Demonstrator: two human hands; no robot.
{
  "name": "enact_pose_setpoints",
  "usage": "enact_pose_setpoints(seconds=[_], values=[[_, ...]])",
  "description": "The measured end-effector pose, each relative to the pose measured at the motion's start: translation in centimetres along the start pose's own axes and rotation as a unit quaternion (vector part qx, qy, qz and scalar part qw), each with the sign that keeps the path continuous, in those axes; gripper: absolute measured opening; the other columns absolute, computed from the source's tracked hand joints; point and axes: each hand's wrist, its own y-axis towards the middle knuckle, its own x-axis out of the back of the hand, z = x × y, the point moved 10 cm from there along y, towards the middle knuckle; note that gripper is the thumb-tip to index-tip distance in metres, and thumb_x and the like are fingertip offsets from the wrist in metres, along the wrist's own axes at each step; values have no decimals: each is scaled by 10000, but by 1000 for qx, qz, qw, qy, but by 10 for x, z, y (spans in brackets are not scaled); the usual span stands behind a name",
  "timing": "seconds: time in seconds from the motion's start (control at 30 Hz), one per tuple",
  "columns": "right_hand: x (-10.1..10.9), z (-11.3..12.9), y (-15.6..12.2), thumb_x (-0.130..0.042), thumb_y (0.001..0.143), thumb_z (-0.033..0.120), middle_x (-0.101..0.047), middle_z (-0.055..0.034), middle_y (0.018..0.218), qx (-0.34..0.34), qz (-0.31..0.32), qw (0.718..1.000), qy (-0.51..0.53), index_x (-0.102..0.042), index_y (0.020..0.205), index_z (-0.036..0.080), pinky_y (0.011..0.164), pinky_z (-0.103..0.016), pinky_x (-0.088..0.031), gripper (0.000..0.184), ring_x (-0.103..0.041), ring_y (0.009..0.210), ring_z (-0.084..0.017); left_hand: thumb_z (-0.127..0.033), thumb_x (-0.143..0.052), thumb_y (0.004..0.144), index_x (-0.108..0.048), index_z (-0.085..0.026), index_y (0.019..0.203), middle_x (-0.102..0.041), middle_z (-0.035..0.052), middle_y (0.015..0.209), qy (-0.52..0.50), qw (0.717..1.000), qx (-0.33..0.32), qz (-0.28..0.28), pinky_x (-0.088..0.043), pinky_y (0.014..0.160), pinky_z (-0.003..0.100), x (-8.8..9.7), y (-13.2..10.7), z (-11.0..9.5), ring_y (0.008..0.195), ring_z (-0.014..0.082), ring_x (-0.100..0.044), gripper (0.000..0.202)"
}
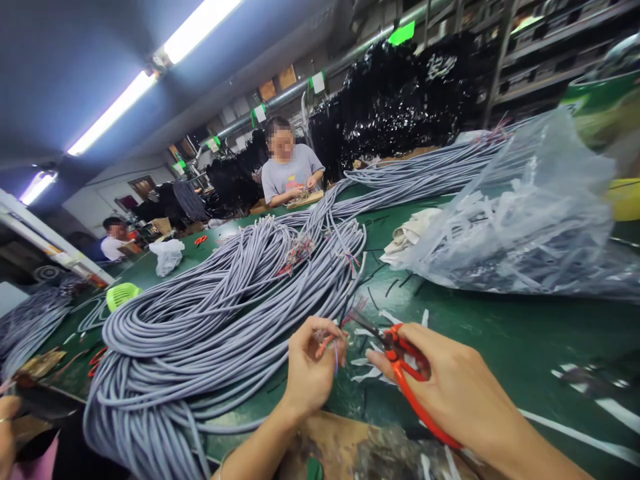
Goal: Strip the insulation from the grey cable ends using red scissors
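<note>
My left hand point(313, 363) is closed around the stripped end of a grey cable, from which thin coloured wires point(354, 312) fan out. In my right hand point(450, 380) is a pair of red-handled scissors point(407, 377), its dark blades pointing left toward those wires. Whether the blades touch any wire I cannot tell. Large coils of grey cable point(220, 320) lie just beyond my left hand, several of their ends bared to coloured wires. White strips and short black pieces are scattered on the green table point(500, 347) around the scissors.
A clear plastic bag point(530, 220) full of pale scraps stands at right, beside a crumpled cloth point(413, 233). A worn board point(330, 447) lies at the near edge. Across the table sits a person point(293, 170); another person point(116, 240) is at far left. Orange scissors point(201, 240) lie farther back.
</note>
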Motion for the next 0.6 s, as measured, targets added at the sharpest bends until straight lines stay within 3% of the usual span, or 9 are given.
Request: enact_pose_setpoints(seconds=[0.17, 0.33, 0.6], values=[[-11, 6, -5, -428, 841, 535, -594, -15, 586, 32, 32, 999, -14, -526, 635, 214, 467, -218, -401, 393, -555, 504, -130, -195, -552, 796, -491, -166, 651, -470, -32, 595, 57, 994, -95, 16, -382, 492, 196, -3, -8, -15, 491, 73, -450, 160], [-5, 9, -5, -417, 858, 494, -562, -2, 544, 51, 13, 998, -42, -501, 608, 219, 444, -217, -377, 381, -509, 452, -117, -46, -513, 729, -464, -172, 581, -465, -47, 565, 113, 985, -131, -12, -401, 524, 191, 0, -7, -26, 496, 73, -457, 200], [-7, 14, -7, -397, 877, 481, -547, -1, 559, 90, 6, 994, -57, -484, 634, 218, 449, -224, -368, 369, -491, 452, -113, -8, -501, 651, -536, -167, 540, -541, -10, 586, 220, 951, -216, -19, -451, 540, 179, -8, -15, -48, 560, 97, -551, 197]])
